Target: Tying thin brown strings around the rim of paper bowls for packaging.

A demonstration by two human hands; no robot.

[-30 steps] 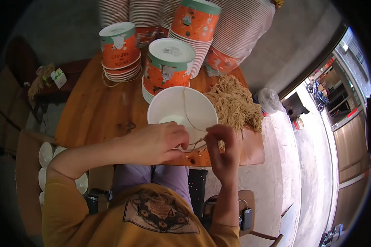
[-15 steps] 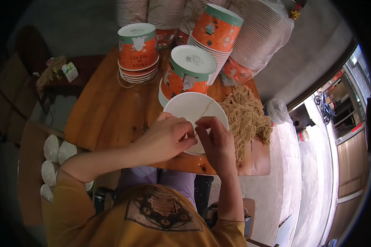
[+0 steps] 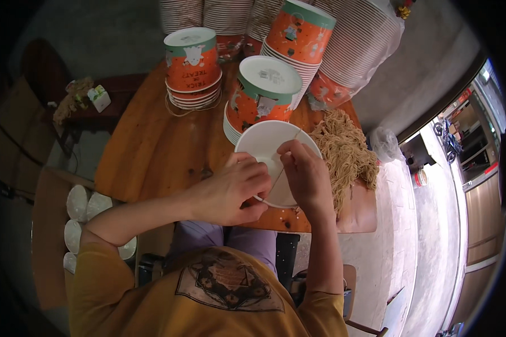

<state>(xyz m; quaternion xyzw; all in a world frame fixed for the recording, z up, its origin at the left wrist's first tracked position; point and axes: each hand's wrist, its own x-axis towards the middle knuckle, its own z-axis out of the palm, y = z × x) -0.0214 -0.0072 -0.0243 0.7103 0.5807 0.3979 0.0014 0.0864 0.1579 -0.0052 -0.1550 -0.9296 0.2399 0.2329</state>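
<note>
A paper bucket (image 3: pixel 258 140) with a white inside tilts its open mouth toward me at the table's front edge. A thin tan string (image 3: pixel 277 177) crosses its mouth, from the far rim down toward the near left. My left hand (image 3: pixel 236 188) is closed at the bucket's left rim, fingers curled over it; its fingertips are partly hidden. Over the mouth, my right hand (image 3: pixel 303 174) pinches the string between thumb and fingers. Just beyond stands a short stack of upside-down orange and green buckets (image 3: pixel 258 104). A loose heap of tan strings (image 3: pixel 346 151) lies right of my right hand.
More upturned buckets (image 3: pixel 191 67) stand at the back left of the wooden table (image 3: pixel 157 151), with a taller stack (image 3: pixel 298 39) at the back. Plastic-wrapped bucket stacks (image 3: pixel 354 50) lean against the wall. At lower left, a cardboard box (image 3: pixel 48 236) holds several white-mouthed buckets.
The view has shifted slightly, so the table scene sits farther right. My right hand has moved up along the string, while my left hand has slid nearer the bucket's lower left rim.
</note>
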